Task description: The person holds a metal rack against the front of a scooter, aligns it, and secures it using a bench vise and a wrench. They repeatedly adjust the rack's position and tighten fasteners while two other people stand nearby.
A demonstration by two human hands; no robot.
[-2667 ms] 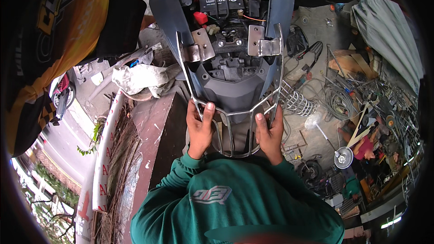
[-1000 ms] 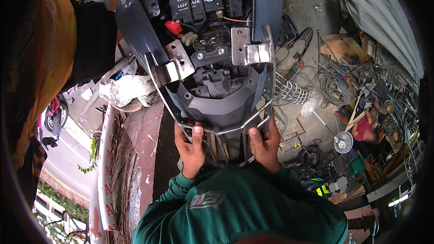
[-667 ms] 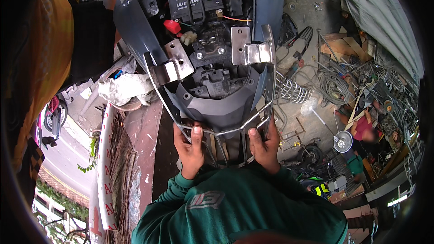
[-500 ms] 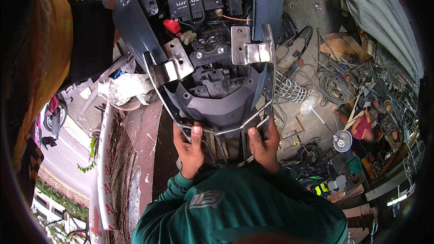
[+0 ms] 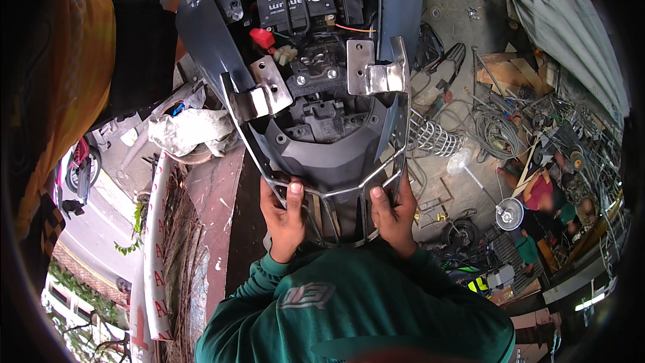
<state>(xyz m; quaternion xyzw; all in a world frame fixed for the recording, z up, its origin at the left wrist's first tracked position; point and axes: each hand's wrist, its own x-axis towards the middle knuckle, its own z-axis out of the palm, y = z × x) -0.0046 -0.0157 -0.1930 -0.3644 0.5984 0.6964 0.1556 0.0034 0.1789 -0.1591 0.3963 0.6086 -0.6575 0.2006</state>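
Observation:
A bare metal motorcycle rack frame [image 5: 346, 191] runs around the grey tail cover [image 5: 319, 161]. At its front ends sit two bent steel mounting plates, the left plate [image 5: 272, 81] and the right plate [image 5: 360, 60], each with drilled holes. My left hand [image 5: 285, 223] is closed on the frame's rear left corner, thumb on top. My right hand [image 5: 395, 220] grips the rear right corner the same way. Ahead of the tail lie a black battery [image 5: 295, 5], a red terminal cover [image 5: 262, 37] and a pale connector [image 5: 285, 54] in the uncovered seat bay.
A person in orange clothing [image 5: 70, 60] stands close at left. A white cloth bundle [image 5: 191, 131] lies beside the motorcycle. Coiled cable [image 5: 497, 131], a wire coil [image 5: 440, 136] and scrap metal cover the floor at right, where a person in a maroon top [image 5: 537, 191] is low down.
The motorcycle and rack appear slightly farther right and lower at the front in the view. Both hands keep the same hold on the rack.

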